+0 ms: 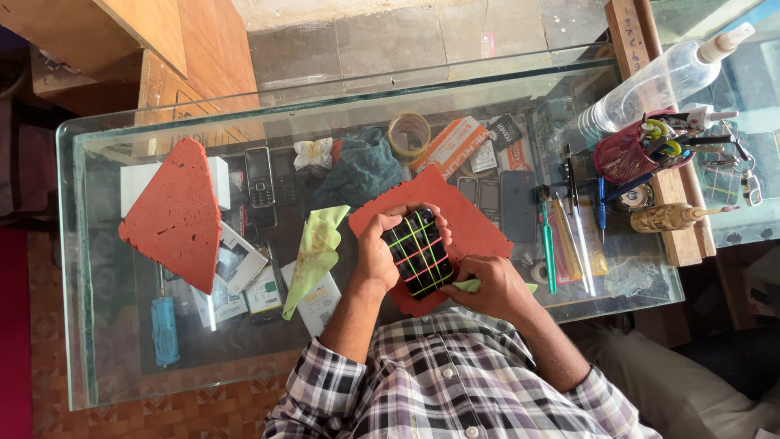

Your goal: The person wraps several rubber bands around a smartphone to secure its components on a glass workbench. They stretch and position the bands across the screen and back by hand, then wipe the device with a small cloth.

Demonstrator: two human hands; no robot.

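A plaid shirt [455,382] fills the bottom of the view, both sleeves rolled up the forearms. Just above it the left hand [379,254] wraps round the left edge of a phone [418,252], fingers curled over its top end, thumb along the side. The phone is dark, crossed by bright green, yellow and pink lines, and is held tilted over a red mat [455,223] on the glass table [89,268]. The right hand [491,286] sits at the phone's lower right corner, fingers pressed together and pinching a small green cloth [470,284] against that edge.

Left of the phone a larger green cloth [315,252] lies crumpled on the glass, with a white box [317,305] below it. Further left of the phone rests a second red mat [179,213], triangular, and below that a blue device [164,329]. Above the phone are a teal rag [361,171], a tape roll [409,134] and an orange box [452,145]. Right of the phone lie several dark handsets [505,203] under the glass, then a green-handled tool [548,248] and pens. Far right of the phone stand a red mesh cup [621,156] of tools and a clear spray bottle [658,85].
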